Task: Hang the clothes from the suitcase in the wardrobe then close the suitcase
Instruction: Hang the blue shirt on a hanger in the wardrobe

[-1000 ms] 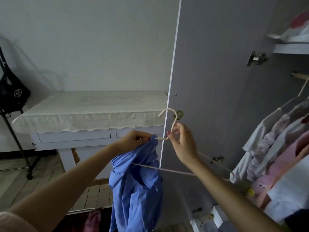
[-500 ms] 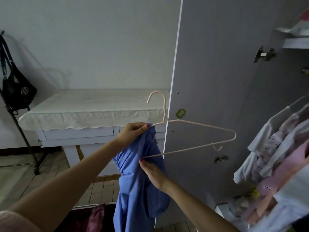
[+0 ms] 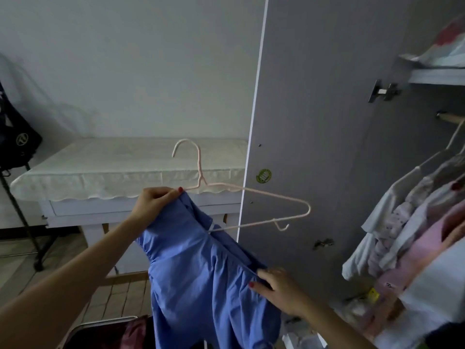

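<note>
Left hand (image 3: pixel 153 202) pinches the top edge of a blue garment (image 3: pixel 201 278) together with the near-left arm of a pink wire hanger (image 3: pixel 251 195), held up in front of the white surface (image 3: pixel 125 170). Hanger upright, hook up, right shoulder bare and jutting across the open wardrobe door (image 3: pixel 327 147); left shoulder tucked inside the cloth. Right hand (image 3: pixel 279 288) grips a fold lower down on the garment's right side.

Garment: thin, limp, light; it drapes and bunches, likely slips off smooth wire. Best hold, I judge: the neckline or shoulder seam, spread over the bare right arm. Hanger looks light and springy; carry by the neck below the hook.

Wardrobe rail (image 3: pixel 450 118) far right, clothes (image 3: pixel 415 217) already hanging. Suitcase (image 3: pixel 100 331) edge low left, open.
</note>
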